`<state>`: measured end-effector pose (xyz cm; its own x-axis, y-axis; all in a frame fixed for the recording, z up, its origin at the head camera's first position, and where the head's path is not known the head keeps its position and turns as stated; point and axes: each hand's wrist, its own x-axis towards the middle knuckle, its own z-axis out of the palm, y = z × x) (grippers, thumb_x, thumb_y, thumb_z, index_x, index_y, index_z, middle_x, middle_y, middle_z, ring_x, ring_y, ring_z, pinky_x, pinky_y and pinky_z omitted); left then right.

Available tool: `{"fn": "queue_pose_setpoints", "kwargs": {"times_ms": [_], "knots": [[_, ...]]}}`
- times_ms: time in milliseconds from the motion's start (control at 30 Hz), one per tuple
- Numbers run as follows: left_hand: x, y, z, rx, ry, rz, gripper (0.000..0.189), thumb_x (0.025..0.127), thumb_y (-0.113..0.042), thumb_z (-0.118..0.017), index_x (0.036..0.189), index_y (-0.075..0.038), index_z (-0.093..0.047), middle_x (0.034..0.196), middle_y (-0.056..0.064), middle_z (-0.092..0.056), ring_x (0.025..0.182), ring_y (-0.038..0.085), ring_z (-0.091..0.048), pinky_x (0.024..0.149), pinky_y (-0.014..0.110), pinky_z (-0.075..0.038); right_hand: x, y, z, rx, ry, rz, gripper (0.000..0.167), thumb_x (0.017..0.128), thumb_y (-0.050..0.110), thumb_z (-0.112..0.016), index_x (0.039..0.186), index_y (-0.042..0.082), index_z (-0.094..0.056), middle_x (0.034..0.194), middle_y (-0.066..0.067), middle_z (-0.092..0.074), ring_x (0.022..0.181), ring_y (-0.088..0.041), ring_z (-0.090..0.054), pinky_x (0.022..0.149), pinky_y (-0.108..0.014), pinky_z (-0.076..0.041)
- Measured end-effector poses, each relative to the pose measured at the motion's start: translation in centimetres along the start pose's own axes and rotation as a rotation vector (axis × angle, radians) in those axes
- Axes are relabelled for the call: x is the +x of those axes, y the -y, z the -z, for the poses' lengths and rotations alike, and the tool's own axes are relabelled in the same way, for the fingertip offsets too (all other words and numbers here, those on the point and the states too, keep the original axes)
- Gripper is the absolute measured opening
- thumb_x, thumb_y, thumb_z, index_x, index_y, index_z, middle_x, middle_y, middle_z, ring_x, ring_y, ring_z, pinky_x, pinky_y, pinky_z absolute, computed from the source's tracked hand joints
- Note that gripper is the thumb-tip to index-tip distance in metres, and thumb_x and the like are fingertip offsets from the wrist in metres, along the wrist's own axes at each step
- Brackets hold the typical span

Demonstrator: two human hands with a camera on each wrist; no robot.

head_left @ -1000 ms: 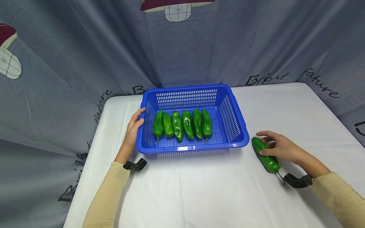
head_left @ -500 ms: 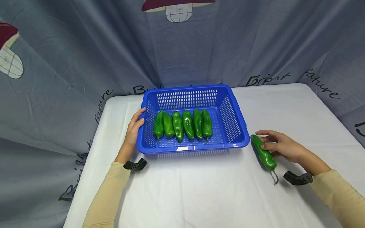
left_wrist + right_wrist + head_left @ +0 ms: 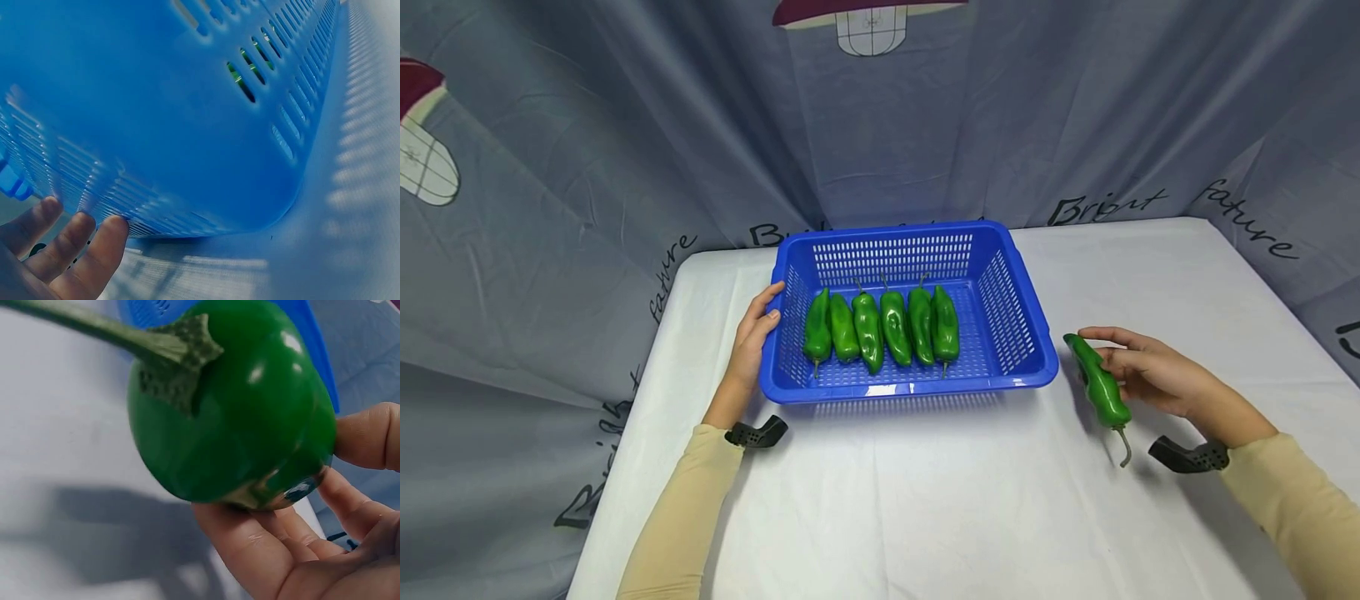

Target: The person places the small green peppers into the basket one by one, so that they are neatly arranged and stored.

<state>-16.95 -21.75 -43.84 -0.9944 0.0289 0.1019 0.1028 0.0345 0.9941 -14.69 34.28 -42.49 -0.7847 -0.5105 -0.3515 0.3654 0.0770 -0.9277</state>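
Observation:
A long green pepper point(image 3: 1103, 390), glossy and with a curved stem, is pinched between the thumb and fingers of my right hand point(image 3: 1157, 373). It tilts over the white cloth, right of the basket, and its shadow falls apart from it. The right wrist view shows its broad stem end point(image 3: 231, 412) large, with fingers point(image 3: 250, 550) under it. At the left end of the blue slotted basket point(image 3: 910, 392), my left hand point(image 3: 749, 337) rests against the side. Its fingertips point(image 3: 112, 228) touch the outer wall with fairly straight fingers. Several green peppers point(image 3: 868, 332) lie side by side inside the basket.
A white cloth point(image 3: 925, 500) covers the table, and the basket stands toward its back edge. Grey printed curtains point(image 3: 1015, 125) hang close behind and on both sides. Inside the basket, bare floor point(image 3: 977, 333) shows right of the row of peppers.
My right hand has lifted the green pepper off the cloth and moved it slightly away from me, its stem swinging leftward. The left hand and the basket have stayed put.

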Motion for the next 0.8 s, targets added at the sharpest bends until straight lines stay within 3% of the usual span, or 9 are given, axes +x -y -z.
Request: {"fn": "queue_pose_setpoints", "kwargs": {"times_ms": [233,500,600,800], "knots": [[0.0,0.0,-0.1,-0.007,0.000,0.003,0.053,0.104,-0.014,-0.035,0.157,-0.006,-0.034,0.169,0.008,-0.025,0.153,0.030,-0.027,0.127,0.052,-0.020,0.1,2.0,0.1,0.121,0.056,0.019,0.057,0.099,-0.007,-0.030,0.133,0.030,-0.057,0.114,-0.002,-0.072,0.098,-0.019,-0.074,0.072,-0.031,-0.061],[0.0,-0.1,-0.1,-0.011,-0.004,0.012,0.053,0.105,-0.014,-0.035,0.157,-0.007,-0.034,0.169,0.009,-0.025,0.153,0.030,-0.028,0.127,0.052,-0.021,0.4,4.9,0.1,0.308,0.219,0.062,0.063,0.096,-0.011,-0.020,0.137,0.022,-0.055,0.124,-0.008,-0.071,0.110,-0.026,-0.073,0.084,-0.038,-0.062],[0.0,-0.1,-0.1,-0.004,-0.004,0.013,0.053,0.105,-0.015,-0.035,0.157,-0.008,-0.034,0.169,0.009,-0.025,0.154,0.031,-0.027,0.127,0.052,-0.020,0.8,5.9,-0.2,0.328,0.208,0.056,0.062,0.096,-0.011,-0.020,0.137,0.020,-0.055,0.126,-0.008,-0.070,0.112,-0.026,-0.072,0.090,-0.044,-0.061],[0.0,0.0,0.0,-0.001,-0.005,0.011,0.053,0.105,-0.014,-0.035,0.157,-0.007,-0.034,0.169,0.008,-0.025,0.153,0.031,-0.028,0.127,0.052,-0.020,1.5,8.0,-0.9,0.283,0.146,0.029,0.053,0.101,-0.006,-0.025,0.136,0.022,-0.054,0.126,-0.007,-0.069,0.111,-0.025,-0.072,0.088,-0.047,-0.061]]}}
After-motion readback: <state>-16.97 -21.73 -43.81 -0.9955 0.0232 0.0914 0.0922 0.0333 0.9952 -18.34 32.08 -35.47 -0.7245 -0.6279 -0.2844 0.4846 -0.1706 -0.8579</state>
